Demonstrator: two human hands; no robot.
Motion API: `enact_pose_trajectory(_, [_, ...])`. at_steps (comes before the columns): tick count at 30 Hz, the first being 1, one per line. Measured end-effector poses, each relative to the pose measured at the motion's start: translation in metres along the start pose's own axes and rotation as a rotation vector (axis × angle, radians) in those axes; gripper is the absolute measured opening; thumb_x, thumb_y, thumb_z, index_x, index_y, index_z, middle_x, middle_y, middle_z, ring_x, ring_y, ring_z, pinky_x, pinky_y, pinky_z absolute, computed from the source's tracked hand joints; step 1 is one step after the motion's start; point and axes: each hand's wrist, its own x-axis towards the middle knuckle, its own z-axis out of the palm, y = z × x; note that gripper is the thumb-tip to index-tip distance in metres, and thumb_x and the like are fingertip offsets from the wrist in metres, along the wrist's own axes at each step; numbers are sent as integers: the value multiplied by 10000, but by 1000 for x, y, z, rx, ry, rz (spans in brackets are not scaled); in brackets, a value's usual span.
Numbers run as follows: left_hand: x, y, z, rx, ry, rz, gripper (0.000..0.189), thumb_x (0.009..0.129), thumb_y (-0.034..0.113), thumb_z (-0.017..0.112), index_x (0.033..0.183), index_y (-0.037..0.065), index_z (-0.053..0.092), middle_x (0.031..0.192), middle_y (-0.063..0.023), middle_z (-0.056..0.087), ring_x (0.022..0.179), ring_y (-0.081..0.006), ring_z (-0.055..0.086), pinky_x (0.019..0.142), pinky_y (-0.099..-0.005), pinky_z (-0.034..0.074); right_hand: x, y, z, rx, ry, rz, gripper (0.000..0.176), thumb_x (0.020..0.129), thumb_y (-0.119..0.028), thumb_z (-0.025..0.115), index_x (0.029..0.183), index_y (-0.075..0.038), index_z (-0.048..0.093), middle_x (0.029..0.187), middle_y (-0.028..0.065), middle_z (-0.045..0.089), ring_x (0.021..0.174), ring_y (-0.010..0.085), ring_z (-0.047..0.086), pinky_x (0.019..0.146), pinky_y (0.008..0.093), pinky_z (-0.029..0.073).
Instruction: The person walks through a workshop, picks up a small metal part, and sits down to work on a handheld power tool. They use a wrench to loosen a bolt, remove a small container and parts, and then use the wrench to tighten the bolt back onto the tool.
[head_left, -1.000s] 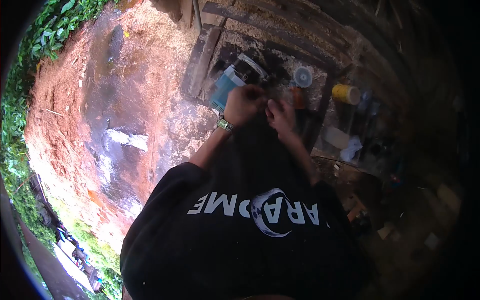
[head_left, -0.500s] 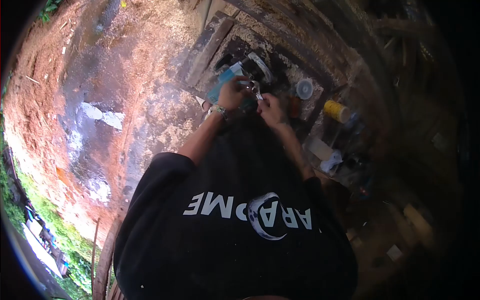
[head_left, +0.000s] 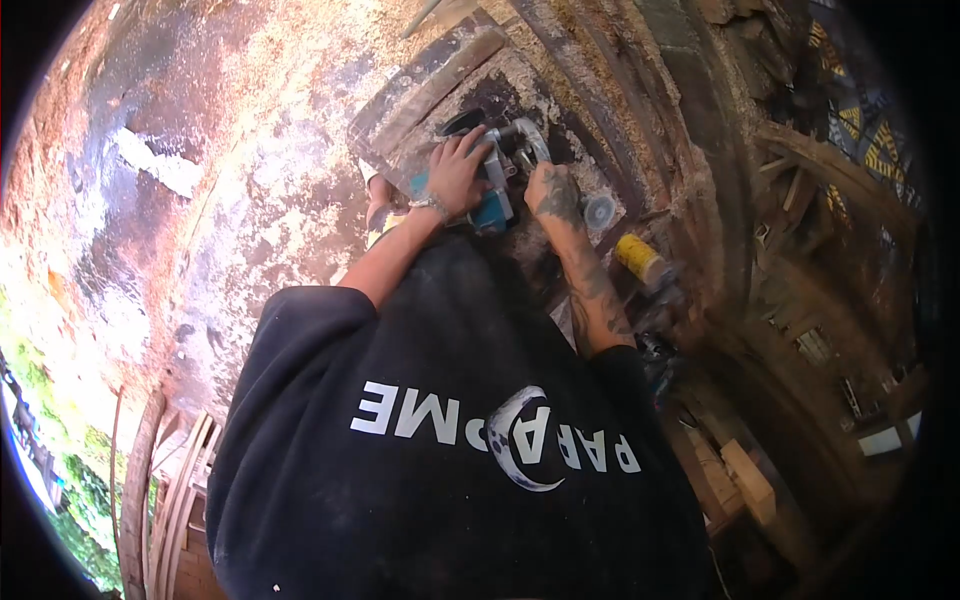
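Note:
A teal and grey power tool [head_left: 490, 212] lies on the sawdust-covered wooden surface [head_left: 440, 75]. Over its body lies my left hand [head_left: 457, 178], its fingers curved across the grey part. My right hand [head_left: 550, 190] has its fingers closed around the lower end of the tool's curved metal part [head_left: 532, 135]. Beside the tool, near my left fingertips, is a black round part [head_left: 462, 122]. A clear round plastic piece [head_left: 600, 212] sits right of my right wrist. No wrench can be made out now.
A yellow cylinder [head_left: 640, 258] lies right of my right forearm. Long boards [head_left: 640, 110] run past the upper right. Part of a foot [head_left: 378, 200] shows left of the tool. A light wooden block [head_left: 748, 482] is at the lower right.
The power tool has been turned. My left hand has spread over its body, and my right hand has moved from the wrench to the curved metal part. The view has shifted.

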Motion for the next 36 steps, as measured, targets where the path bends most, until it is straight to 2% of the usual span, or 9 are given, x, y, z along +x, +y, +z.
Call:
enact_pose_trajectory(11, [2, 5, 9, 42, -48, -57, 835, 729, 179, 854, 1478, 331, 517, 1647, 20, 352, 1448, -378, 378, 1181, -653, 275, 32, -19, -23, -4, -150, 27, 93, 831, -72, 711, 837, 20, 705, 809, 261, 704, 805, 437, 726, 669, 483, 596])
enact_pose_trajectory(17, [4, 5, 6, 10, -67, -76, 816, 720, 144, 855, 1453, 335, 549, 1640, 28, 354, 1444, -373, 377, 1164, -684, 285, 15, -17, -33, 8, -240, 139, 143, 902, -136, 671, 902, 3, 706, 824, 245, 713, 805, 427, 723, 706, 496, 582])
enact_pose_trajectory(20, [6, 2, 4, -18, -87, -72, 802, 714, 127, 855, 1434, 332, 569, 1636, 24, 354, 1445, -369, 372, 1163, -692, 277, -11, -12, -51, 277, 5, 137, 151, 944, -143, 621, 947, -5, 681, 815, 240, 706, 816, 404, 715, 701, 482, 549])
enact_pose_trajectory(21, [4, 2, 4, -20, -87, -82, 804, 713, 124, 856, 1433, 335, 570, 1634, 21, 355, 1446, -368, 371, 1160, -691, 279, -22, -7, -59, 602, -56, 193, 156, 1006, -154, 565, 1037, -13, 622, 823, 188, 712, 735, 289, 675, 662, 403, 509])
enact_pose_trajectory(24, [8, 6, 3, -20, -93, -83, 804, 713, 124, 858, 1430, 345, 570, 1629, 14, 360, 1447, -365, 371, 1151, -685, 286, -46, -6, -49, 1287, 28, 154, 173, 1053, -188, 515, 1106, -35, 577, 822, 103, 686, 639, 152, 555, 615, 327, 471])
enact_pose_trajectory(25, [8, 6, 2, -12, -99, -78, 801, 715, 130, 859, 1430, 348, 570, 1628, 11, 362, 1447, -364, 372, 1148, -682, 289, -48, -12, -55, 1306, 10, 138, 237, 1097, -261, 481, 1159, -38, 532, 783, 35, 622, 603, 76, 432, 585, 276, 423])
enact_pose_trajectory(29, [6, 4, 4, 16, -98, -60, 785, 723, 159, 864, 1425, 353, 573, 1626, 1, 366, 1447, -360, 382, 1143, -664, 301, -49, -31, -65, 1487, -6, 376, 306, 1112, -354, 487, 1075, -55, 534, 725, 17, 527, 596, 89, 434, 569, 276, 397])
enact_pose_trajectory(32, [10, 2, 3, 1, -80, -43, 781, 725, 166, 865, 1425, 351, 572, 1623, 1, 373, 1450, -361, 382, 1145, -657, 305, -50, -46, -63, 1684, 196, 283, 277, 1102, -353, 517, 1071, -79, 538, 727, 8, 511, 588, 84, 432, 559, 261, 385])
enact_pose_trajectory(36, [6, 6, 3, 3, -76, -54, 769, 724, 180, 869, 1417, 345, 579, 1619, 0, 382, 1453, -364, 380, 1150, -653, 305, -42, -64, -87, 1656, 245, 299, 248, 1095, -326, 540, 1014, -93, 518, 743, 7, 517, 585, 76, 432, 550, 254, 371])
